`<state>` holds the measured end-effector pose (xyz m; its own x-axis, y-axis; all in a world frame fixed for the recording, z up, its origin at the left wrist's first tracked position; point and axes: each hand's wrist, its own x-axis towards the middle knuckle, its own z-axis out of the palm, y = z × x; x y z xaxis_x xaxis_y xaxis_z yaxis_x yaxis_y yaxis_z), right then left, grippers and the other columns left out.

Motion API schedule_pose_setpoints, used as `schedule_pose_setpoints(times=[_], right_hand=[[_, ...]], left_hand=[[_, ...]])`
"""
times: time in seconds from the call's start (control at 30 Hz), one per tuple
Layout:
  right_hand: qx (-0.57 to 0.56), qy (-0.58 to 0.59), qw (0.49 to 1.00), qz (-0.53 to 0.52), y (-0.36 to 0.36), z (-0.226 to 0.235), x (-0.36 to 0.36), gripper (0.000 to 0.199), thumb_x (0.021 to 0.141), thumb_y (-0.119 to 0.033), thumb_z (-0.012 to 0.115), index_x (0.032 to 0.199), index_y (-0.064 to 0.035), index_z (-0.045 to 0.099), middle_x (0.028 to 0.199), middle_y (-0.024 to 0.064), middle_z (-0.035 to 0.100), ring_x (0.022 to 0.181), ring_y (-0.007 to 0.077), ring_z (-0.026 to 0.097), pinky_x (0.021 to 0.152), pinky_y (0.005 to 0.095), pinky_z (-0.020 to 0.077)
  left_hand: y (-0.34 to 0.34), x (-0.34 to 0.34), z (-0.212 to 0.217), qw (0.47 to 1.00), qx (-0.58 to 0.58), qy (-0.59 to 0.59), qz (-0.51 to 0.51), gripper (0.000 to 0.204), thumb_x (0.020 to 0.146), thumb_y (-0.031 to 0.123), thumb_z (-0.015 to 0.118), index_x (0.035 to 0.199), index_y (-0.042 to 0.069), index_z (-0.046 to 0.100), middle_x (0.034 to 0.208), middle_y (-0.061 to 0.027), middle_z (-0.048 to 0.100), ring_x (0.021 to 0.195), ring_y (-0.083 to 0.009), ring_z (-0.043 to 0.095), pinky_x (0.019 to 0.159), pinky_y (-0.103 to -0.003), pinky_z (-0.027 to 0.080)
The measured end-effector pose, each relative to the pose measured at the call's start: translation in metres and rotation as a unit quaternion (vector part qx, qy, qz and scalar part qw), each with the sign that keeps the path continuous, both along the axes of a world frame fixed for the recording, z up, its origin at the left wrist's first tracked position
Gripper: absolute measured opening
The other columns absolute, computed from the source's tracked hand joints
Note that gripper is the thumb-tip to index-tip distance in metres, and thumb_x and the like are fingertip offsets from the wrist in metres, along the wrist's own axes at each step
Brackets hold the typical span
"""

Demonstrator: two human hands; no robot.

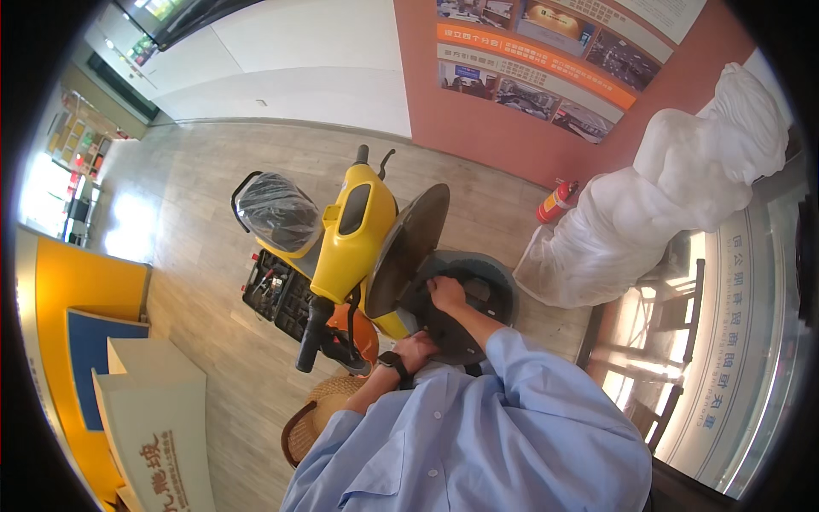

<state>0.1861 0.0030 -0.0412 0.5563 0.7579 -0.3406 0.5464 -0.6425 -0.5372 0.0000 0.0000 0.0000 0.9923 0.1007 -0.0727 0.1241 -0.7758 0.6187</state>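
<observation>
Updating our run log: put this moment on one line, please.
left hand: at dark grey panel, grip unclear | right hand: at its far end, grip unclear | nearby: yellow scooter, open tool case

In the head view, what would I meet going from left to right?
White counter, open tool case, scooter's yellow handlebar housing, left hand, right hand, white statue.

plank floor (200,282), reddish wall (503,149), white counter (162,392)

White lettering (466,37) on orange banner (536,66), brown characters (158,468) on counter (158,388), lettering (729,333) on pale panel (769,282)
</observation>
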Motion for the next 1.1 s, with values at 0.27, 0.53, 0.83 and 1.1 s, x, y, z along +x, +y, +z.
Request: schedule_pose_setpoints(times=[0.27, 0.53, 0.83, 1.1], right_hand=[[0.027, -0.051, 0.996, 0.072, -0.006, 0.022, 0.006, 0.018, 0.078, -0.026, 0.056, 0.085, -0.0115, 0.064, 0.084, 0.0152, 0.063, 0.082, 0.0340, 0.061, 0.073, 0.0455, 0.0479], [0.079, 0.056, 0.990, -0.103, -0.006, -0.032, 0.000, 0.028, 0.080, -0.025, 0.052, 0.098, -0.0052, 0.057, 0.090, 0.0195, 0.063, 0.087, 0.0381, 0.059, 0.078, 0.0453, 0.0462], [0.093, 0.082, 0.989, -0.081, -0.010, -0.015, -0.003, 0.028, 0.071, -0.026, 0.067, 0.091, -0.0080, 0.064, 0.088, 0.0156, 0.064, 0.085, 0.0317, 0.061, 0.077, 0.0386, 0.0478], [0.083, 0.050, 0.993, -0.074, -0.009, -0.009, -0.005, 0.024, 0.069, -0.025, 0.069, 0.087, -0.0091, 0.066, 0.082, 0.0132, 0.065, 0.082, 0.0305, 0.062, 0.073, 0.0386, 0.0490]], left_hand=[[-0.003, 0.000, -0.008, 1.000, 0.001, -0.014, 0.008, 0.025, 0.063, 0.009, 0.056, 0.086, 0.015, 0.065, 0.084, -0.0034, 0.061, 0.092, -0.0226, 0.054, 0.074, -0.035, 0.049], [-0.003, 0.002, -0.008, 1.000, 0.014, 0.005, 0.002, 0.027, 0.066, 0.007, 0.054, 0.089, 0.014, 0.065, 0.088, -0.0044, 0.061, 0.092, -0.0229, 0.054, 0.077, -0.034, 0.048], [-0.003, -0.002, -0.007, 1.000, 0.018, 0.019, 0.005, 0.023, 0.072, 0.013, 0.050, 0.088, 0.016, 0.065, 0.089, -0.0037, 0.060, 0.095, -0.0223, 0.054, 0.078, -0.035, 0.048], [-0.002, -0.001, -0.009, 1.000, -0.011, -0.010, 0.002, 0.024, 0.070, 0.012, 0.050, 0.089, 0.014, 0.065, 0.091, -0.0046, 0.062, 0.095, -0.0231, 0.054, 0.081, -0.034, 0.047]])
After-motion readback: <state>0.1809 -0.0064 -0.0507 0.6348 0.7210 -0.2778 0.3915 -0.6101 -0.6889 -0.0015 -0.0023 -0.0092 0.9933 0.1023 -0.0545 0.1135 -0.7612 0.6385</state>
